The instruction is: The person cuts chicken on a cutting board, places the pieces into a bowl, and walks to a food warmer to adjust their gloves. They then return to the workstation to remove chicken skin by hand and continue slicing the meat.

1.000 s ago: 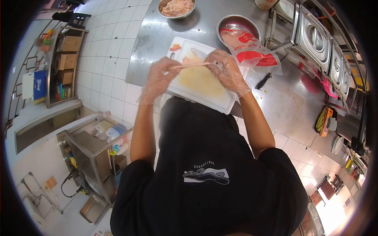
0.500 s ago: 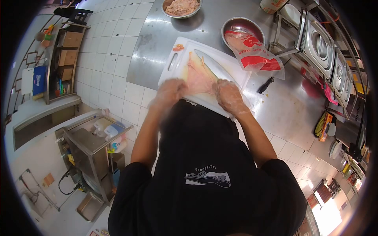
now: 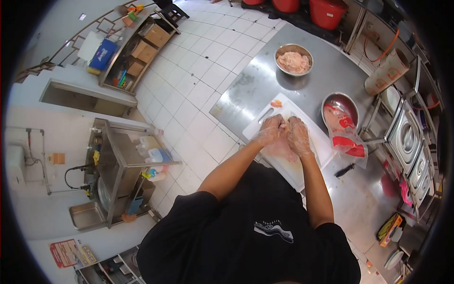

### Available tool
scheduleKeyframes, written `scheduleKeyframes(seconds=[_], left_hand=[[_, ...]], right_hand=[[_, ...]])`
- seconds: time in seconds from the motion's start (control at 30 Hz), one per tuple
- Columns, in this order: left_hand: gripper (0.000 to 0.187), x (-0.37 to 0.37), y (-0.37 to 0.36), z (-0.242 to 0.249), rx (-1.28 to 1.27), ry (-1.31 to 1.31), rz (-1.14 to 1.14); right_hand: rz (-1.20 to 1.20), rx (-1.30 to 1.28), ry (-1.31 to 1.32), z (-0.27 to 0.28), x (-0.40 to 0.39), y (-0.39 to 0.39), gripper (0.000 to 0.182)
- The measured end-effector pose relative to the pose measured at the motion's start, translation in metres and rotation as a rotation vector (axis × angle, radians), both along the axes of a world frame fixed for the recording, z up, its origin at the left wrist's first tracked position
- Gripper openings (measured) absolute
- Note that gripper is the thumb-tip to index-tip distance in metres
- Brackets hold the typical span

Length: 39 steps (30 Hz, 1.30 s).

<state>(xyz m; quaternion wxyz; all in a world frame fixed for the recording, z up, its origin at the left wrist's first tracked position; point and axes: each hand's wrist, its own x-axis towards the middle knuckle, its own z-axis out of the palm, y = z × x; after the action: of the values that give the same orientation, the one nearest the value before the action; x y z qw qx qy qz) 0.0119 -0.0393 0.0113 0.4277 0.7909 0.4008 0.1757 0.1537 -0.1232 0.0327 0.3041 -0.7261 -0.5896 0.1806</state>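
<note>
Both hands wear clear plastic gloves over a white cutting board (image 3: pixel 252 127). My left hand (image 3: pixel 271 131) is closed on the upper end of a pale, flat piece of raw meat (image 3: pixel 282 154). Close beside it, my right hand (image 3: pixel 299 136) lies along the meat's right side with its fingers together; what it holds, if anything, is hidden. Small orange-pink scraps (image 3: pixel 276 103) sit at the board's top corner. The knife's blade is not clearly visible under the hands.
A metal bowl of raw meat (image 3: pixel 293 61) stands behind the board. To the right are another bowl (image 3: pixel 340 100) with a red-printed plastic bag (image 3: pixel 347 137) over its rim, a black-handled tool (image 3: pixel 344 170) and lidded metal pans (image 3: pixel 405 137).
The camera view has turned and shifted. My hands have moved from the near part of the board to the meat's far end and come close together. The knife blade is no longer plainly visible.
</note>
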Motion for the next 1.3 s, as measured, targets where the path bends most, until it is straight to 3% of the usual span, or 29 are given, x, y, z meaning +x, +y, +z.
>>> scheduleKeyframes(seconds=[0.17,0.27,0.37,0.57,0.63,0.7,0.77,0.83,0.87,0.97,1.03,1.2,1.3], left_hand=[[0.023,-0.008,0.012,-0.014,-0.439,-0.347,-0.037],[0.020,-0.011,0.012,0.001,-0.342,-0.286,-0.029],[0.018,-0.015,0.016,-0.012,-0.022,-0.203,-0.094],[0.016,-0.013,0.011,-0.025,-0.102,-0.067,0.118],[0.015,-0.018,-0.005,-0.020,-0.181,-0.190,0.162],[0.016,-0.010,0.011,-0.009,-0.291,-0.261,0.099],[0.021,-0.021,0.012,-0.008,-0.503,-0.233,-0.032],[0.029,-0.025,0.004,0.017,-0.872,-0.405,-0.109],[0.034,-0.026,0.001,0.027,-1.058,-0.487,-0.155],[0.041,-0.025,0.004,0.016,-1.070,-0.292,-0.136],[0.041,-0.025,0.007,0.012,-1.094,-0.319,-0.142],[0.039,-0.022,0.004,0.027,-1.085,-0.258,-0.069],[0.038,-0.023,0.003,0.000,-1.019,-0.266,-0.037]], right_hand=[[0.041,-0.120,0.066,-0.005,-0.002,0.010,0.020],[0.081,-0.094,0.021,-0.024,-0.003,0.006,0.020],[0.048,-0.071,0.077,-0.028,-0.007,-0.003,0.020],[-0.047,-0.082,0.202,-0.019,-0.025,-0.025,0.020],[-0.002,-0.172,0.225,0.002,-0.026,-0.026,0.016],[-0.065,-0.086,0.297,-0.004,-0.031,-0.031,0.020],[-0.106,0.007,0.457,-0.009,-0.036,-0.035,0.024],[-0.152,0.112,0.702,-0.012,-0.036,-0.036,0.030],[-0.182,0.041,0.829,-0.016,-0.037,-0.036,0.030],[-0.247,-0.134,1.162,-0.014,-0.028,-0.040,0.031],[-0.207,-0.207,1.323,0.019,-0.019,-0.043,0.032],[-0.232,-0.106,1.532,0.009,-0.022,-0.041,0.039],[-0.238,-0.120,1.535,-0.005,-0.018,-0.041,0.045]])
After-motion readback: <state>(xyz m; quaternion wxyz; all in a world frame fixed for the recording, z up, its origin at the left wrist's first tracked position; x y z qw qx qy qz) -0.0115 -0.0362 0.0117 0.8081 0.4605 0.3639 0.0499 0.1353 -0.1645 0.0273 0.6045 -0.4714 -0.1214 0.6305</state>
